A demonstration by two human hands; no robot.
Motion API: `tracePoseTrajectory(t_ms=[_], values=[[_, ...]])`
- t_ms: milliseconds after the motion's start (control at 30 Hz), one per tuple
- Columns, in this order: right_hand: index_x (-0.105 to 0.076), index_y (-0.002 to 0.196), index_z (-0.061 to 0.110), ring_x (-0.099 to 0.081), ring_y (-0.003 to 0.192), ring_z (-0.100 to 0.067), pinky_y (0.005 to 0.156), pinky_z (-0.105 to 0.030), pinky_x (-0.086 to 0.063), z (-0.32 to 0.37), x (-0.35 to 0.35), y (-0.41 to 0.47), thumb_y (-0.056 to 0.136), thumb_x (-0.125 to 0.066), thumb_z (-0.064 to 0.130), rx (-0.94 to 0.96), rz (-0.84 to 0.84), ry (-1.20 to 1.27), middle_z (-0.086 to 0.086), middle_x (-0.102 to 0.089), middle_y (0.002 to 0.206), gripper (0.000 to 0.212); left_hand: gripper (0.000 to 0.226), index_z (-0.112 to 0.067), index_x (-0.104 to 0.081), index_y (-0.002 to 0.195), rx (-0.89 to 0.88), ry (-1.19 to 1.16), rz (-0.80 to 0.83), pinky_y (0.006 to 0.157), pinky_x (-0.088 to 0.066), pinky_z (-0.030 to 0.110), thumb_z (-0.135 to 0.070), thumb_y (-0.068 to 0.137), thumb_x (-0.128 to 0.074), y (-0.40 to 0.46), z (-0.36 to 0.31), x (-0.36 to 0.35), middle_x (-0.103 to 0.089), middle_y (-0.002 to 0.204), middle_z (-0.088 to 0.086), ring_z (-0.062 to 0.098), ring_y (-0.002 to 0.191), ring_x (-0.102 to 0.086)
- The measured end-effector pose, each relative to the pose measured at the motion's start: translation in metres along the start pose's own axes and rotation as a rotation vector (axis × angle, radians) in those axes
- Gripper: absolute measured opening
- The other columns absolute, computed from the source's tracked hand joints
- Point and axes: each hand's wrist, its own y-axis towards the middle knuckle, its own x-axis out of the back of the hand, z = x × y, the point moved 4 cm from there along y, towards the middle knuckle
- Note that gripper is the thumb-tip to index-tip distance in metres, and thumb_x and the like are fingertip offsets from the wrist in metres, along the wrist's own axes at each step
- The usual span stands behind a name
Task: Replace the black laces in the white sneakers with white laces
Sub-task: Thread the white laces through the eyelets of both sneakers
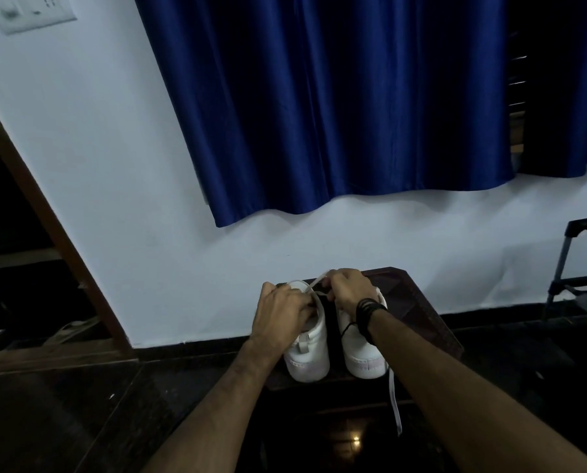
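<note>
Two white sneakers (307, 349) side by side on a dark wooden stool (418, 302), heels toward the camera. Left hand (282, 310) and right hand (352, 291) both curled over the left shoe, pinching a white lace (314, 285). Another white lace (395, 401) dangling off the stool's front edge.

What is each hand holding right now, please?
Left hand: fingers curled on the white lace.
Right hand: fingers pinch the same lace.
</note>
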Motion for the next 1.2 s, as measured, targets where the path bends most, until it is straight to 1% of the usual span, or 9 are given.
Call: tracePoseTrajectory(t_ms=[167,233,333,433,533,667,867,1067,1200], values=[[-0.065,0.082,0.018,-0.062,0.084,-0.022,0.064,-0.028,-0.04,0.003,0.002,-0.005,0.08,-0.06,0.053,0.034,0.011,-0.117,0.001,-0.068,0.082,0.035,0.012,-0.024,-0.063,0.083,-0.048,-0.094,0.004,0.075,-0.026,0.03,-0.023,0.09,-0.054,0.002,-0.002,0.008,-0.067,0.083,-0.008,0.014,0.086,-0.058],[-0.062,0.085,0.021,-0.06,0.085,-0.019,0.061,-0.027,-0.038,0.003,-0.001,-0.007,0.075,-0.067,0.055,0.063,0.048,-0.153,0.004,-0.066,0.084,0.036,0.01,-0.025,-0.059,0.084,0.109,-0.311,-0.1,0.076,-0.037,0.029,-0.023,0.093,-0.056,-0.001,0.006,0.014,-0.066,0.081,-0.011,0.01,0.081,-0.06],[-0.056,0.092,0.026,-0.061,0.092,-0.018,0.078,-0.035,-0.051,0.003,-0.006,-0.005,0.064,-0.076,0.049,0.092,0.115,-0.142,0.006,-0.066,0.093,0.041,0.015,-0.018,-0.059,0.082,0.431,-0.712,-0.209,0.067,-0.053,0.03,-0.02,0.097,-0.056,0.004,0.027,0.032,-0.068,0.073,-0.006,0.012,0.066,-0.065],[-0.049,0.101,0.023,-0.059,0.094,-0.017,0.076,-0.031,-0.047,0.005,-0.009,-0.007,0.073,-0.077,0.036,0.189,0.175,-0.238,0.005,-0.061,0.101,0.042,0.017,-0.006,-0.06,0.087,0.585,-0.803,-0.175,0.059,-0.05,0.021,-0.014,0.1,-0.052,0.017,0.038,0.052,-0.07,0.076,0.005,0.009,0.056,-0.065],[-0.042,0.113,0.019,-0.059,0.104,-0.027,0.08,-0.033,-0.045,0.006,-0.013,-0.01,0.081,-0.068,0.027,0.27,0.143,-0.37,-0.001,-0.05,0.116,0.042,0.018,-0.003,-0.058,0.087,0.578,-0.82,-0.169,0.057,-0.044,0.012,-0.011,0.1,-0.05,0.026,0.037,0.07,-0.07,0.079,0.01,0.011,0.057,-0.064],[-0.033,0.126,0.02,-0.06,0.102,-0.037,0.078,-0.038,-0.044,0.007,-0.018,-0.012,0.081,-0.065,0.019,0.303,0.058,-0.401,-0.004,-0.039,0.129,0.055,0.016,-0.003,-0.055,0.082,0.547,-0.886,-0.223,0.067,-0.048,0.023,-0.008,0.096,-0.05,0.041,0.022,0.091,-0.067,0.074,0.009,0.013,0.058,-0.062],[-0.029,0.13,0.017,-0.06,0.101,-0.04,0.073,-0.039,-0.045,0.008,-0.022,-0.013,0.071,-0.067,0.003,0.319,0.025,-0.39,-0.007,-0.036,0.129,0.071,0.02,-0.01,-0.054,0.078,0.45,-0.957,-0.318,0.061,-0.046,0.021,-0.006,0.098,-0.049,0.057,0.002,0.131,-0.062,0.071,0.003,0.012,0.063,-0.057],[-0.031,0.124,0.015,-0.062,0.097,-0.039,0.072,-0.039,-0.048,0.008,-0.022,-0.014,0.069,-0.064,-0.002,0.307,-0.012,-0.4,-0.008,-0.037,0.124,0.067,0.025,-0.018,-0.054,0.077,0.296,-1.063,-0.533,0.054,-0.042,0.017,-0.007,0.1,-0.05,0.081,-0.018,0.206,-0.06,0.073,0.002,0.011,0.06,-0.053],[-0.031,0.124,0.015,-0.062,0.099,-0.039,0.08,-0.044,-0.052,0.007,-0.02,-0.015,0.07,-0.064,-0.002,0.268,-0.014,-0.386,-0.009,-0.037,0.125,0.065,0.017,-0.015,-0.054,0.08,0.315,-0.98,-0.508,0.065,-0.044,0.023,-0.012,0.097,-0.051,0.078,-0.018,0.214,-0.063,0.079,0.001,0.013,0.072,-0.057]])
